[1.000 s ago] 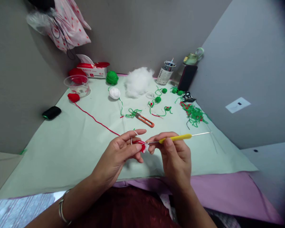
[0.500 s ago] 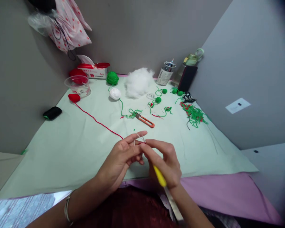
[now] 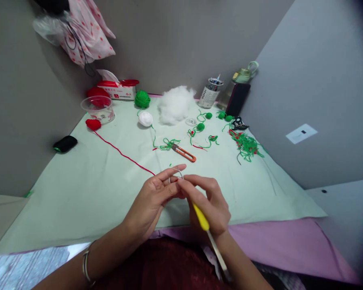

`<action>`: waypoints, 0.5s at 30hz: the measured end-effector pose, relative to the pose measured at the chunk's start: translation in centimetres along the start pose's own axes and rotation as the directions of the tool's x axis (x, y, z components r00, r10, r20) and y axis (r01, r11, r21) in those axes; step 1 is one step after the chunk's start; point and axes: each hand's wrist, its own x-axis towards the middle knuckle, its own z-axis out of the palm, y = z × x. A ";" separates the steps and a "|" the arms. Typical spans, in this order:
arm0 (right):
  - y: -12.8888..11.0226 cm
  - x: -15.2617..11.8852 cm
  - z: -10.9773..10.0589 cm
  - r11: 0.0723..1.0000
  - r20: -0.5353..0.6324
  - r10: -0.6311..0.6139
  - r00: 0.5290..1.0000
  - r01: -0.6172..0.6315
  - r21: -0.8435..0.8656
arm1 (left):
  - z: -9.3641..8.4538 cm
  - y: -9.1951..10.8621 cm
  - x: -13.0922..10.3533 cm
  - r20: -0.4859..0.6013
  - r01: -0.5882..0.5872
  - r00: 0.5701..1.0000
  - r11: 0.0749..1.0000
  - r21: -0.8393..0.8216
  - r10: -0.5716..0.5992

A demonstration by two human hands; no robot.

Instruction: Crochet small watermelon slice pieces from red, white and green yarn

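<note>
My left hand (image 3: 153,195) is pinched on yarn, with white yarn (image 3: 178,172) looped over its stretched forefinger. A bit of red shows at the fingertips, but the piece held there is mostly hidden. My right hand (image 3: 210,201) grips a crochet hook with a yellow grip (image 3: 202,217) and a pale shaft running back under the wrist. The hook's tip is hidden where both hands' fingertips meet. Red yarn (image 3: 124,156) runs from a small red ball (image 3: 93,124) to behind my left hand. Beyond the hands lie orange thread snips (image 3: 184,153).
At the back are a tissue box (image 3: 121,92), a plastic tub (image 3: 104,117), a green yarn ball (image 3: 142,99), a white ball (image 3: 145,119), fluffy stuffing (image 3: 175,104), a pen cup (image 3: 210,94) and a bottle (image 3: 228,92). Yarn scraps (image 3: 248,146) lie at right, a black object (image 3: 65,143) at left.
The yellow-handled hook has tilted slightly and shifted a little up and left in my right hand. The white yarn loop at my left forefinger has changed shape. My left hand's lower fingers have curled in.
</note>
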 end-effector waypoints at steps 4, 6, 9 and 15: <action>0.2 0.5 -0.3 0.953 -0.106 0.225 0.969 -0.195 0.233 | -0.5 0.5 0.2 0.011 0.095 0.995 0.991 -0.093 -0.094; 0.2 0.9 -0.3 0.843 -0.088 0.381 0.920 -0.307 0.442 | -0.6 0.8 0.1 -0.014 0.051 0.999 0.998 -0.045 -0.051; 0.2 1.2 -0.2 0.779 0.021 0.392 0.920 -0.343 0.525 | -0.4 1.1 0.1 -0.017 -0.023 1.000 0.995 0.094 0.024; 0.5 1.0 -0.1 0.683 0.079 0.470 0.879 -0.419 0.598 | -0.1 1.0 0.1 -0.030 -0.067 0.997 0.987 0.144 0.072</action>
